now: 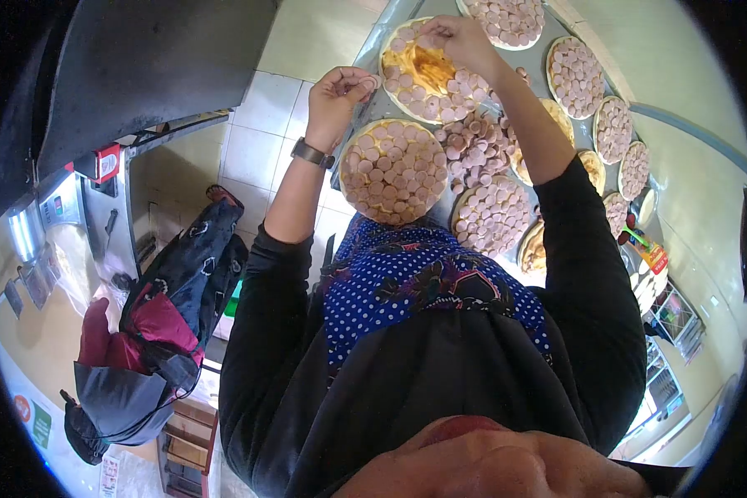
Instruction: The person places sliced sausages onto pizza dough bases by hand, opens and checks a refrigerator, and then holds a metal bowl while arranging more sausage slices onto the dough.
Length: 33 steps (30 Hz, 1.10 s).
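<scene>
My left hand point(340, 93), with a watch at its wrist, is closed around some round pink sausage slices point(373, 81) at its fingertips. It is beside the left edge of a partly covered pizza point(427, 68), whose orange sauce shows in the middle among the slices. My right hand point(461, 41) reaches over the upper part of that pizza with its fingers pinched together. What they hold, if anything, is too small to make out. A fully covered pizza point(393, 170) lies nearer to me. To its right is a loose heap of sausage slices point(477, 145).
More slice-covered pizzas point(574, 76) stand along the right of the grey metal table point(382, 37), some partly behind my right arm. A red and green packet point(651, 253) is at the far right. On the left, another person point(170, 307) in dark clothes stands near dark equipment point(153, 66).
</scene>
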### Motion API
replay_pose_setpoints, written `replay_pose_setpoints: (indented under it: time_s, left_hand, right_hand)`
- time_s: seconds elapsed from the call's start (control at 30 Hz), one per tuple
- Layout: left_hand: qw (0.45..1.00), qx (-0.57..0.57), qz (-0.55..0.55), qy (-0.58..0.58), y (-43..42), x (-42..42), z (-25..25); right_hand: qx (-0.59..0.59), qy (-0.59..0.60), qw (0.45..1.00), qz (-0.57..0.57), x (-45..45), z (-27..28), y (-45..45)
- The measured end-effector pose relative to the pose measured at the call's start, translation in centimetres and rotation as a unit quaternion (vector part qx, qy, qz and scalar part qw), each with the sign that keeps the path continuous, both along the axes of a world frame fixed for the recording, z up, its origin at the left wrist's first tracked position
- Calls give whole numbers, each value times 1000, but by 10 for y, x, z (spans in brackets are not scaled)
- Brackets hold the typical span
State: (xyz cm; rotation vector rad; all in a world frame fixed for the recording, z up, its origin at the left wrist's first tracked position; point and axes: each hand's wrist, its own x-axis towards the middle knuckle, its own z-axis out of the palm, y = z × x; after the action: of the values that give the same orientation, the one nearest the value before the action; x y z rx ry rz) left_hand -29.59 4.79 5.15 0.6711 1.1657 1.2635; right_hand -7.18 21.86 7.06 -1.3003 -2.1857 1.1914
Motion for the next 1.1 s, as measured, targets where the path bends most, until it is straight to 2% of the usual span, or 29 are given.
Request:
replay_pose_setpoints:
  time_s: [0.07, 0.13, 0.27, 0.33, 0.47, 0.53, 0.67, 0.77, 0.83, 0.87, 0.93, 0.97, 1.03, 1.1]
  left_hand:
    - [1000, -3, -1, 2, 1, 2, -3]
    - [1000, -7, -2, 6, 1, 4, 0]
    - [1000, -12, 8, -3, 7, 9, 1]
    - [1000, -8, 14, -15, 11, 12, 0]
    - [998, -2, 37, -48, 24, 20, 3]
    - [997, -4, 50, -58, 28, 20, 0]
    - [998, -8, 39, -53, 30, 15, -2]
    - [998, -17, 50, -38, 33, 15, 1]
    - [998, -19, 57, -20, 34, 16, -1]
    - [998, -15, 57, -19, 35, 15, -4]
    - [998, -13, 57, -19, 38, 17, -15]
    - [998, -5, 57, 1, 40, 19, -20]
    - [998, 2, 57, 21, 43, 22, -20]
    - [976, 58, 47, 204, 48, 25, -20]
  right_hand:
    - [28, -12, 999, 18, -4, -4, -2]
    - [133, -95, 985, 50, -8, -11, -2]
    - [142, -41, 989, 31, -16, 6, -16]
    - [-48, 51, 995, 74, -28, 25, -33]
    - [-22, 43, 990, 134, -35, 31, -45]
    - [-132, 87, 984, 84, -33, 25, -37]
    - [-128, 58, 990, 31, -25, 16, -26]
    - [-102, 50, 993, 23, -24, 11, -25]
    - [-19, -32, 999, 21, -22, 3, -22]
    - [-20, -32, 999, 21, -22, -2, -21]
    - [115, -30, 991, 52, -23, -8, -22]
    - [115, -30, 992, 52, -21, -10, -21]
    - [192, -70, 977, 64, -22, -4, -23]
    - [195, -47, 979, 47, -18, 1, -26]
